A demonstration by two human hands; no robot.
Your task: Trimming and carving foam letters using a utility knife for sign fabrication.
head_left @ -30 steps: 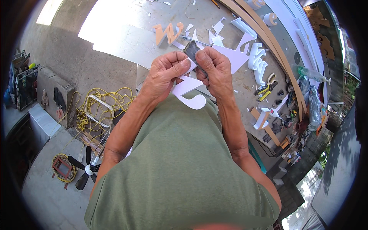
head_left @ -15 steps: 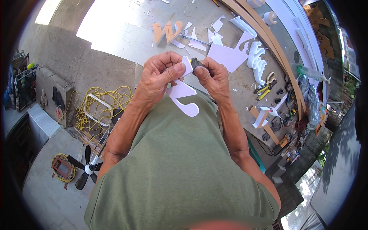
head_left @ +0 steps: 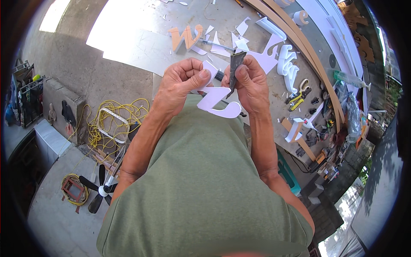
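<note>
My left hand (head_left: 179, 85) is closed on a flat white letter-shaped cutout (head_left: 219, 106), pinched at its upper end between thumb and fingers. The curved tail of the cutout hangs toward my right wrist. In my right hand (head_left: 253, 88) is a folded dark grey sheet that looks like sandpaper (head_left: 235, 70), held upright between thumb and fingers, close to the cutout. A short black cylindrical thing (head_left: 219, 76) shows between the hands; its kind cannot be made out. Both hands are above the near edge of the worktable (head_left: 195, 19).
Beyond my hands lie a brown-faced letter (head_left: 186, 38), white offcuts (head_left: 220, 45) and white raised letters (head_left: 287, 66). To the right are yellow-handled pliers (head_left: 295, 100), a glue gun (head_left: 309, 123) and long brown strips (head_left: 317, 64). Yellow cord (head_left: 100, 132) and a fan (head_left: 102, 189) are at left.
My right hand has moved right, away from the cutout's upper end, and the dark sheet now stands upright in it. The cutout has turned, its tail swinging up and right.
</note>
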